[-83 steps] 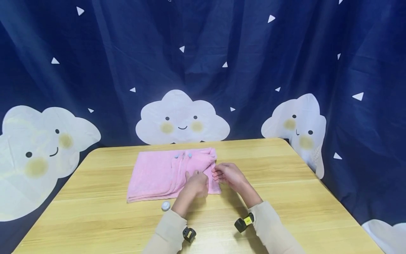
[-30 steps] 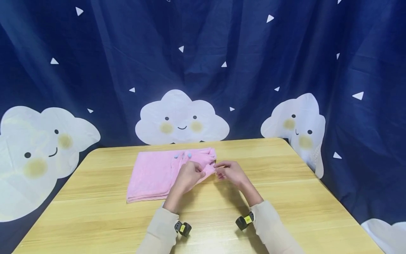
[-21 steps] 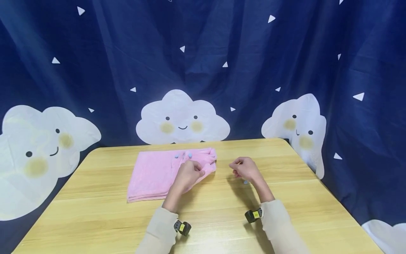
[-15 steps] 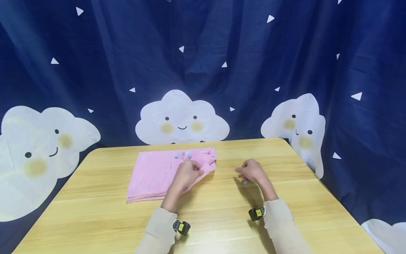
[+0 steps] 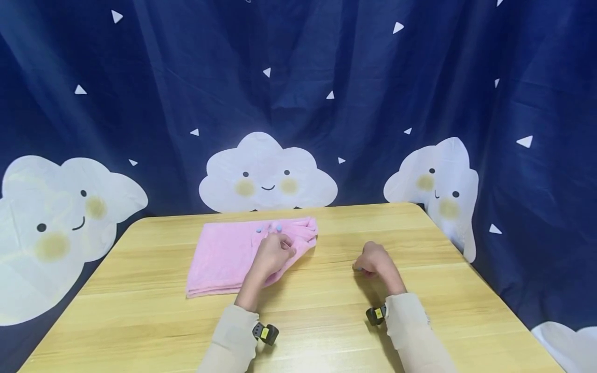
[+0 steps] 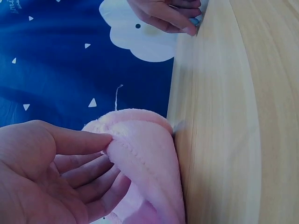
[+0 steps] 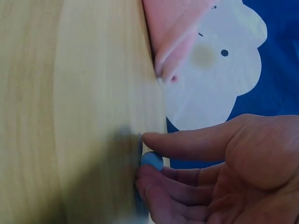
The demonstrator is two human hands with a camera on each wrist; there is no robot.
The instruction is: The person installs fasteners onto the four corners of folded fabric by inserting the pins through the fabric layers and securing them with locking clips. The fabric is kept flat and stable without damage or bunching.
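Note:
A folded pink fleece cloth (image 5: 221, 256) lies on the table, with two small blue round pieces (image 5: 279, 228) on its far part. My left hand (image 5: 274, 255) pinches the cloth's edge between thumb and fingers and lifts the near right corner. In the left wrist view the thumb presses on a stitched hem of the cloth (image 6: 145, 154). To the right of the cloth, my right hand (image 5: 377, 260) is down at the tabletop. Its thumb and curled fingers close round a small blue round piece (image 7: 152, 160), whose underside is hidden by the fingers.
The wooden table (image 5: 163, 331) has a dark blue curtain (image 5: 298, 103) with white clouds behind it. A loose white thread (image 6: 117, 98) sticks up past the cloth. Each wrist wears a black camera (image 5: 266, 334).
My right hand has left the cloth, moved right and lowered onto the blue piece on the table. My left hand has taken up the cloth's corner and shifted slightly left.

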